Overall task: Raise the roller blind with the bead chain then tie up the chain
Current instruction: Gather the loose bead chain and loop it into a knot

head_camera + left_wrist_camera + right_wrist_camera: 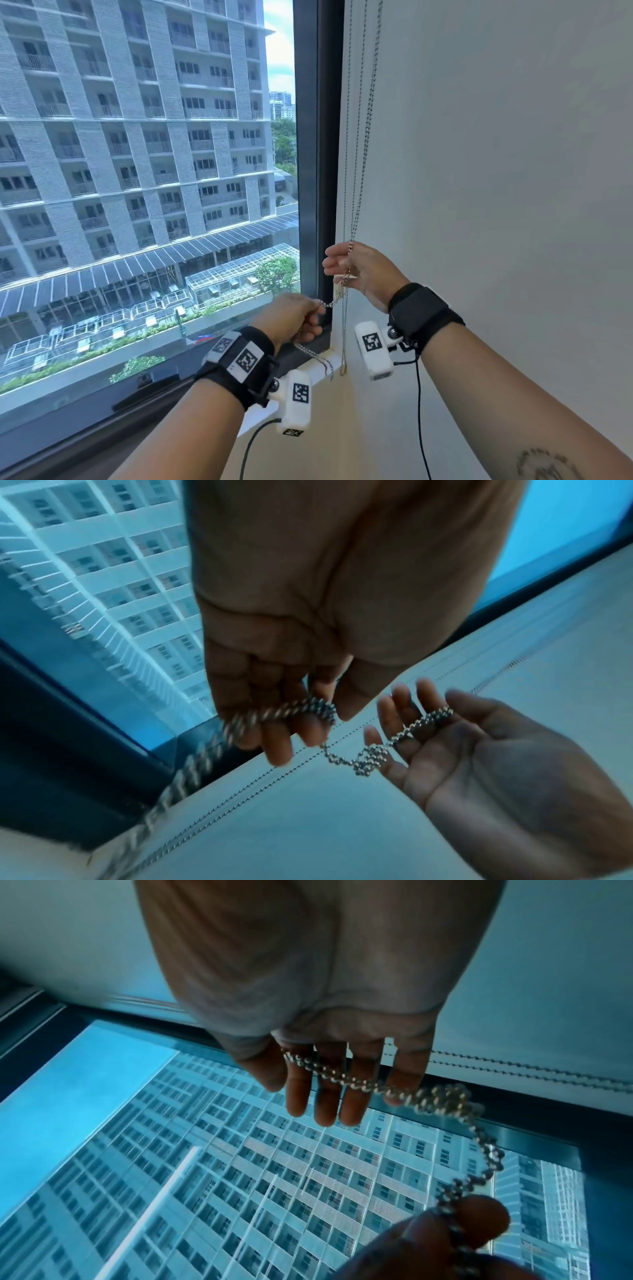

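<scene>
The silver bead chain hangs down the white wall beside the dark window frame. My right hand is raised with straight fingers, and the chain lies across them from the thumb web to the little finger. A small tangled loop sits in the chain just past that hand. Lower and to the left, my left hand has curled fingers gripping the chain, and a loose length trails below it toward the sill. No blind fabric is in view, and the window glass is uncovered.
The dark window frame stands just left of the chain and the plain wall to its right. A dark sill corner lies under the hands. A second thin strand hangs along the wall. Cables dangle from the wrist cameras.
</scene>
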### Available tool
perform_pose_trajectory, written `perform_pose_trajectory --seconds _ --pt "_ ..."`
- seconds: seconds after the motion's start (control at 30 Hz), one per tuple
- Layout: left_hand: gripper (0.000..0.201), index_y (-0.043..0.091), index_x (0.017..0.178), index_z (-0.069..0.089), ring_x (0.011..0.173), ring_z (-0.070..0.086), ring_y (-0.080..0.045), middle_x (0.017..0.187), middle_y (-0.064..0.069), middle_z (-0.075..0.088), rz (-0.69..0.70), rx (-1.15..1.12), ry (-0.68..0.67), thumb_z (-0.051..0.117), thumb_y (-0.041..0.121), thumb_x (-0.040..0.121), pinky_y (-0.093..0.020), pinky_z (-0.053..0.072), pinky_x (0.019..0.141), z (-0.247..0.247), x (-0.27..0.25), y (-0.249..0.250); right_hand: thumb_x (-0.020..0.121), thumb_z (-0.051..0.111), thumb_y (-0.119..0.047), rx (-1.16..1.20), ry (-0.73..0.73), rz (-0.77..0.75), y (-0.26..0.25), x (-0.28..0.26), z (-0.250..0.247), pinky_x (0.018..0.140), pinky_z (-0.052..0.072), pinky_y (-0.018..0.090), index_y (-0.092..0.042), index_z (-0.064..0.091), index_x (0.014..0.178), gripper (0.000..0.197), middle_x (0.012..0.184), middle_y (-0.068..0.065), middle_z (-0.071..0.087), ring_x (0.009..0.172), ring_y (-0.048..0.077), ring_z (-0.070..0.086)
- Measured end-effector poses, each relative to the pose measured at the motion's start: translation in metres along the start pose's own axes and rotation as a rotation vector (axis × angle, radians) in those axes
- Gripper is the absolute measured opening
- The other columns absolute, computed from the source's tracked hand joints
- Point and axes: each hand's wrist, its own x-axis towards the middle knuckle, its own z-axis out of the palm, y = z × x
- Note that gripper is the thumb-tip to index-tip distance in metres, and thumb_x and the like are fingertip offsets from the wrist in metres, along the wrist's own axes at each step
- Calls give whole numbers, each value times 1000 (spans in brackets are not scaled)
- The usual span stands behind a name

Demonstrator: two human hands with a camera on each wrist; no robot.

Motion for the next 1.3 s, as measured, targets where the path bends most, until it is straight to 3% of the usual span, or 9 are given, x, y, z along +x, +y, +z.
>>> perform_pose_trajectory --seconds 0.13,0.23,0.37,0.6,0.7,0.8,1.0,1.1,1.3 --pt "20 14 109 66 87 63 -16 100 -3 69 256 487 183 55 27 99 -30 51 77 5 2 9 103 41 -26 -354 58 -96 -4 1 1 88 50 32 -10 68 94 33 99 9 72 96 21 68" --pt "16 19 111 63 96 59 -12 105 3 62 711 584 359 55 22 98 -26 47 82 10 -5 34 107 37 -31 -366 -6 -84 2 -3 4 72 52 24 -8 62 94 36 86 5 68 72 7 67" --pt "35 22 118 67 110 56 -14 116 3 64 1106 977 129 50 7 91 -32 39 102 13 -7 70 106 37 -28 -732 -110 -44 27 -10 12 62 50 20 -12 60 93 31 76 -3 67 61 -3 64" --pt "30 27 113 69 126 50 -19 123 3 62 1008 1693 35 59 20 87 -42 13 121 -17 21 101 103 47 -28 -803 -182 -106 -13 -16 8 63 40 20 -13 63 93 23 74 -8 56 56 -4 49" --pt "18 22 103 68 109 56 -18 107 4 63 1033 1535 140 57 18 90 -45 26 118 -37 27 110 100 54 -32 -792 -87 -220 -60 -19 0 62 36 20 -16 62 92 19 73 -11 53 57 -5 47" --pt "7 21 102 59 86 56 -12 91 9 59 1076 1057 187 57 18 96 -33 48 85 -40 20 116 98 56 -28 -762 -12 -340 -112 -19 -1 62 38 23 -12 64 92 19 69 -11 51 54 -3 44" --pt "34 28 86 46 69 68 -11 92 0 49 1151 178 436 43 -4 96 -36 61 61 -26 2 146 95 59 -27 -757 132 -555 -178 -1 11 62 39 24 -18 66 88 13 66 -13 53 53 -2 45" --pt "35 11 81 63 71 65 -19 99 -1 46 1094 224 531 41 -16 85 -41 60 56 -24 1 162 95 59 -26 -840 181 -630 -191 10 20 62 35 18 -19 66 89 11 70 -14 56 59 -4 49" --pt "47 19 134 60 76 69 -33 106 -9 62 756 618 610 43 1 94 -48 60 69 -39 10 177 93 56 -20 -903 282 -719 -210 21 33 56 32 7 -23 63 85 11 71 -15 56 62 -4 50"
